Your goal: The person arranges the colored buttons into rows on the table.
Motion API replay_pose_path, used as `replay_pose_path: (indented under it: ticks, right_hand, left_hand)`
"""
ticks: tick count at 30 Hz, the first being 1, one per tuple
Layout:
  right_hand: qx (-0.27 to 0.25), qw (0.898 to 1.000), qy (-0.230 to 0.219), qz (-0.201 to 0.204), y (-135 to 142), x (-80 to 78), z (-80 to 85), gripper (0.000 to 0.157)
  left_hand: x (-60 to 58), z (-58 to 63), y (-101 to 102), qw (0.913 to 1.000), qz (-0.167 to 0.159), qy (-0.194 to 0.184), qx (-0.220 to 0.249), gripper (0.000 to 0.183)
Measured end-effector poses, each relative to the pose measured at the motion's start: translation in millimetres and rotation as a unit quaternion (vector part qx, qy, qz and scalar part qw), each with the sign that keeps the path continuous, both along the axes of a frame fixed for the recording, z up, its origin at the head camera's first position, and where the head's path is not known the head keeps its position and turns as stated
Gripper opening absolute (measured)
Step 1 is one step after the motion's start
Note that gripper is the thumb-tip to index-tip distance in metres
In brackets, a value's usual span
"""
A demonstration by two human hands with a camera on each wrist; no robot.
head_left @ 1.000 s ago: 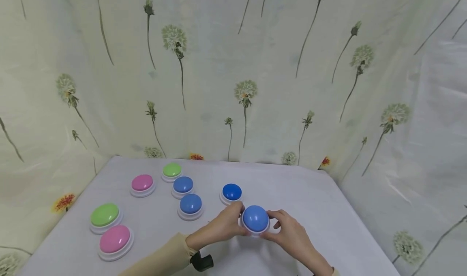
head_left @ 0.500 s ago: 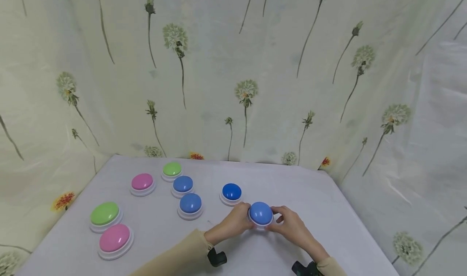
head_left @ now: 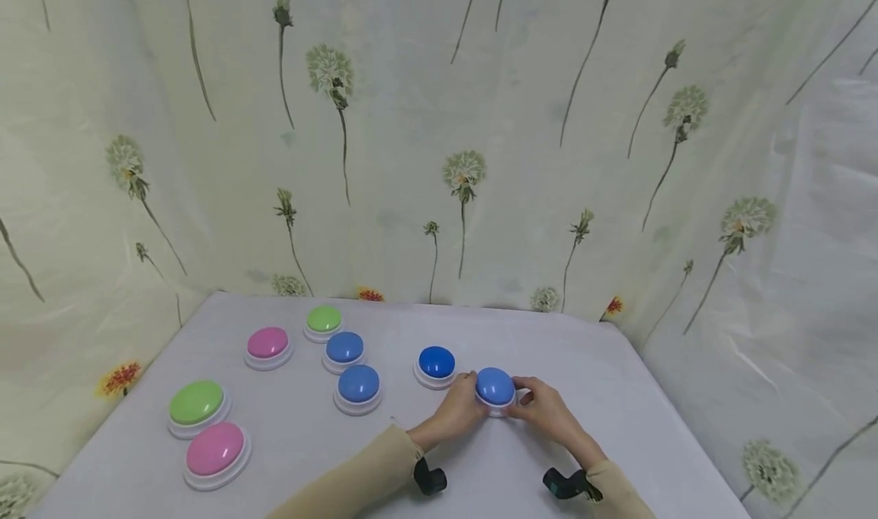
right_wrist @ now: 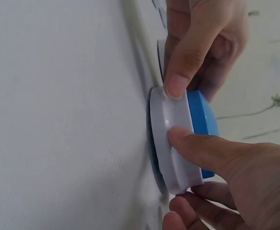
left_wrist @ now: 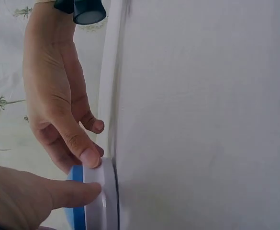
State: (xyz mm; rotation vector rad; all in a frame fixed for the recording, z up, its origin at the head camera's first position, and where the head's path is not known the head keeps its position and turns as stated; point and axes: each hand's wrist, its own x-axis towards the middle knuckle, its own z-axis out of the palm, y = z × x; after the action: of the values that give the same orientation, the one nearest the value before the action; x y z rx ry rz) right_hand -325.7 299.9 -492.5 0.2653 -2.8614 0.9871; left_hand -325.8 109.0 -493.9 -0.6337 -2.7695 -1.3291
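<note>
A blue dome push button (head_left: 495, 386) on a round white base is held between both hands, to the right of the table's middle. My left hand (head_left: 461, 411) grips the left side of the base, and my right hand (head_left: 549, 411) grips the right side. In the left wrist view, both thumbs press on the white rim (left_wrist: 99, 203), with the base right at the tabletop. The right wrist view shows a thin dark underside edge along the base (right_wrist: 154, 143), close over the white surface. Just behind my left hand sits a darker blue push button (head_left: 437, 362).
On the left stand two green buttons (head_left: 324, 319), (head_left: 197, 403), two pink buttons (head_left: 267, 344), (head_left: 216, 449) and two more blue buttons (head_left: 344, 347), (head_left: 359, 384). A white cloth covers the table (head_left: 638, 435). Dandelion-print curtain (head_left: 384, 123) hangs behind and at the sides.
Both hands have carried the blue push button away from me and slightly right, down to the tabletop near the darker blue one. The other buttons have stayed in place.
</note>
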Motion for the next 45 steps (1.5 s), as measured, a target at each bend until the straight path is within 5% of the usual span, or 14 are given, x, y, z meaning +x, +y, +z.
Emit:
replay_pose_path:
  ticks: [13,30,37,45]
  right_hand:
    - [-0.068,0.998,0.010,0.007,2,-28.9,-8.5,0.053]
    - [-0.059,0.998,0.018,-0.003,-13,-27.5,-8.8,0.056]
    - [0.046,0.998,-0.024,-0.039,-21,-1.2,1.5,0.074]
    - [0.065,0.993,-0.102,-0.008,-39,44.9,21.4,0.087]
  left_hand:
    - [-17.9,-8.1,6,0.9987,0.006,-0.025,0.044,0.065]
    - [-17.2,-10.0,-6,0.9984,-0.002,-0.046,0.032,0.073]
    - [1.9,-4.1,-24,0.9950,-0.076,-0.052,-0.039,0.070]
    - [18.8,15.8,-62,0.9714,-0.199,-0.097,-0.085,0.054]
